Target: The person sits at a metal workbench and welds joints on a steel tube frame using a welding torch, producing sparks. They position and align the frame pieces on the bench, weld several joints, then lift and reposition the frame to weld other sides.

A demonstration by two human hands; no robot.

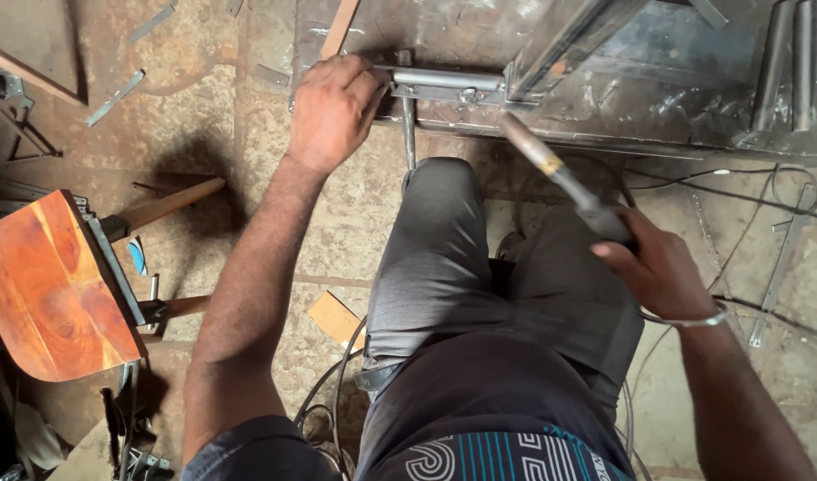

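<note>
While our left hand (333,111) clenches the metal rod (444,80) at upper centre, our right hand (653,263) grips what looks like a hammer (560,178).

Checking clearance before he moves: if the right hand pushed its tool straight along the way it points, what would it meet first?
Probably the grey metal rod assembly the left hand steadies; the right hand aims its wood-handled tool there, though depth is unclear.

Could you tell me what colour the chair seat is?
Reddish-orange wood grain chair seat, head view.
</note>
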